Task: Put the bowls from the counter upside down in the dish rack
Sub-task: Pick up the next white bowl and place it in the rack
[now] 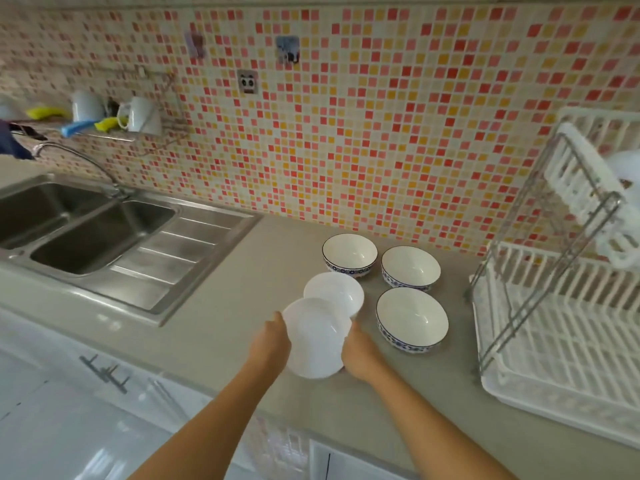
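Note:
A plain white bowl (313, 337) is held tilted above the counter between both hands. My left hand (272, 344) grips its left rim and my right hand (360, 355) grips its right side. A second plain white bowl (334, 292) sits just behind it on the counter. Three blue-patterned bowls stand upright to the right: one at the back left (349, 252), one at the back right (410, 266), one nearest (412, 317). The white two-tier dish rack (561, 341) stands at the right, its lower tray bare.
A steel double sink (86, 230) with a drainboard and a tap lies at the left. A wall shelf holds mugs (140, 114) and sponges. Something white rests on the rack's upper tier (623, 168). The beige counter (242, 289) runs along the tiled wall.

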